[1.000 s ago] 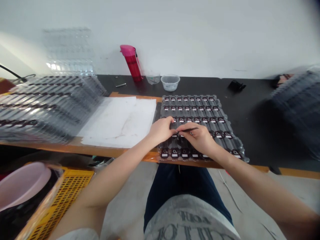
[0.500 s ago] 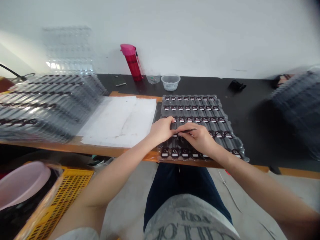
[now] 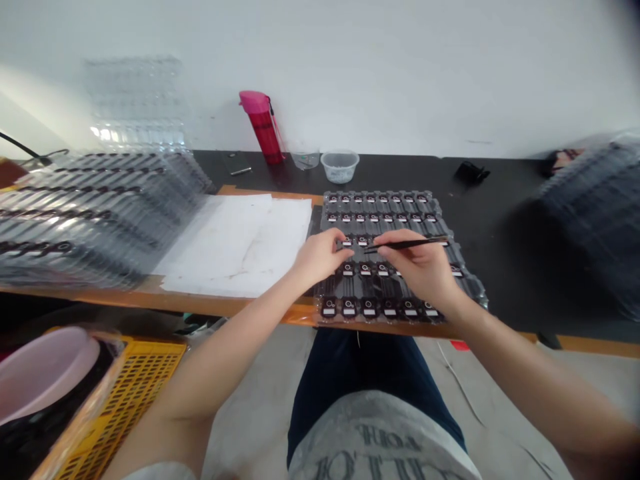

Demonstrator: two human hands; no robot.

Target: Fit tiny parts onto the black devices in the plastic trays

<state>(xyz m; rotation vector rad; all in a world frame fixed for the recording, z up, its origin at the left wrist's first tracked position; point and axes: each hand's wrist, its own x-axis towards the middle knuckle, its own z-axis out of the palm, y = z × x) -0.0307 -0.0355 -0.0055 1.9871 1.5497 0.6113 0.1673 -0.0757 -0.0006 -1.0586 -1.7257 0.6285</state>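
Centrally, on the black tabletop (image 3: 500, 193), a clear plastic tray of small black parts (image 3: 475, 288) is reached over. The left hand (image 3: 320, 257) is curled narrow at its third row; whether a part is gripped cannot be told. The right hand (image 3: 425, 267) is closed on thin black tweezers (image 3: 405, 245), held level, tips leftward. A white paper sheet (image 3: 240, 240) lies just left.

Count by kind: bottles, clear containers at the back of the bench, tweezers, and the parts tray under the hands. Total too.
Pink bottle: 1
Clear bowl: 1
Clear cup: 1
Tweezers, held in the right hand: 1
Parts tray: 1
Total: 5
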